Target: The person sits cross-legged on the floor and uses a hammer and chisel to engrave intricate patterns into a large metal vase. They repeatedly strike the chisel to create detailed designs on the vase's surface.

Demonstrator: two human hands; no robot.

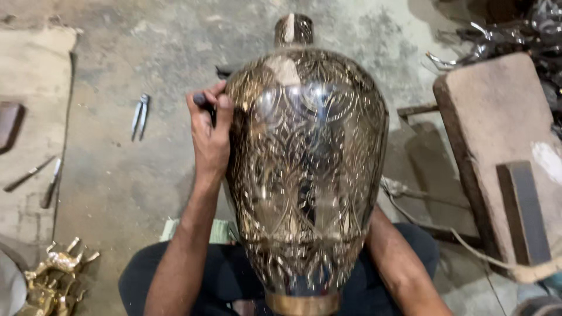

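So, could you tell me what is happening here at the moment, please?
A seated person has a large engraved metal vase lying across the lap, its neck pointing away. The left hand grips a small dark tool pressed against the vase's upper left side. The right hand is hidden behind the vase; only the forearm shows. Pliers and hand tools lie on the concrete floor to the left.

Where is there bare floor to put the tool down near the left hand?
Bare concrete lies left of the left hand, between the vase and the pliers, and further down toward the brass figurine. The right side is crowded by the wooden block, cord and scrap metal.
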